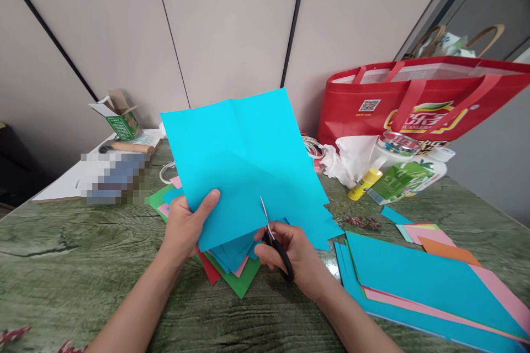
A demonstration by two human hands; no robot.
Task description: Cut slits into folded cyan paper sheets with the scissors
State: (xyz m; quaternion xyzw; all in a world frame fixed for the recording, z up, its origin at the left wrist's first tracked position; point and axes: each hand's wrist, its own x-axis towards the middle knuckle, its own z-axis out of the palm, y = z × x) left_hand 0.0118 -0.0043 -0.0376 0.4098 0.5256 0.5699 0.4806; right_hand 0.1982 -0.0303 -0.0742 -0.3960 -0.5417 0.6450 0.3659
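A large sheet of bright blue paper (244,159) with a faint crease is held up over the table. My left hand (186,226) grips its lower left edge, thumb on top and fingers hidden behind. In my right hand (290,251) are black-handled scissors (284,256), fingers closed around the handles. Their metal tip points up and lies in front of the sheet's lower part. The paper's right edge has jagged, stepped corners. Beneath it lies a pile of cut paper, with blue pieces (236,253), a green sheet (244,284) and a red piece (209,268) showing.
At right lie stacked coloured sheets (414,275) and paper strips (430,234). Behind them are a yellow glue stick (365,184), a green carton (399,182), crumpled tissue (351,159) and a red bag (356,101). An opened small box (120,121) stands at the back left, near a wooden-handled tool (132,147).
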